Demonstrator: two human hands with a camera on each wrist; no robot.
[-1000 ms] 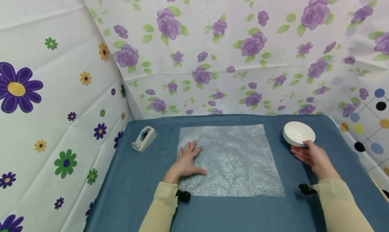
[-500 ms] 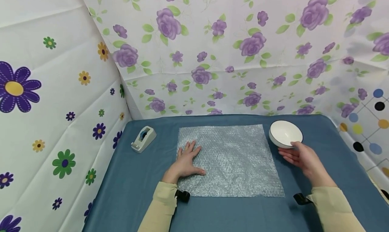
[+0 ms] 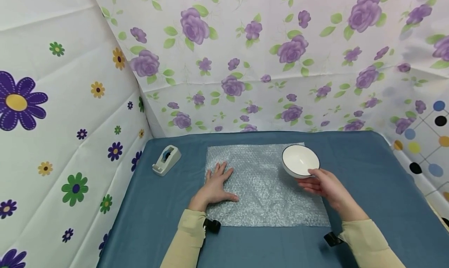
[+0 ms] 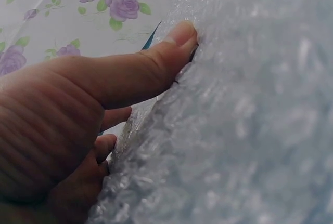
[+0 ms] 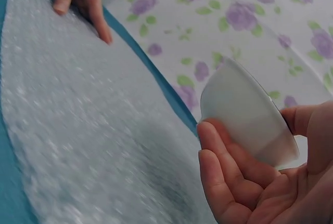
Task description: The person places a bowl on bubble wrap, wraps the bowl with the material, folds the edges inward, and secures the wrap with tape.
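Observation:
A white bowl [image 3: 299, 158] with a dark rim is in my right hand [image 3: 327, 188], held over the right part of a bubble wrap sheet [image 3: 266, 197]. In the right wrist view the thumb lies at the rim of the bowl [image 5: 244, 109] and the fingers [image 5: 223, 172] support it from below. A shadow falls on the bubble wrap [image 5: 93, 115] beneath it. My left hand [image 3: 215, 188] rests with spread fingers on the sheet's left side. The left wrist view shows that thumb [image 4: 140, 70] lying along the bubble wrap [image 4: 234, 125].
A white tape dispenser [image 3: 167, 160] stands on the blue tablecloth [image 3: 158, 217] to the left of the sheet. Flower-patterned cloth [image 3: 245, 65] hangs behind the table and along its left side. More patterned cloth [image 3: 426, 151] borders the right edge.
My right hand has carried the bowl leftward from the tablecloth at the right to over the bubble wrap. The left hand stays in place on the sheet.

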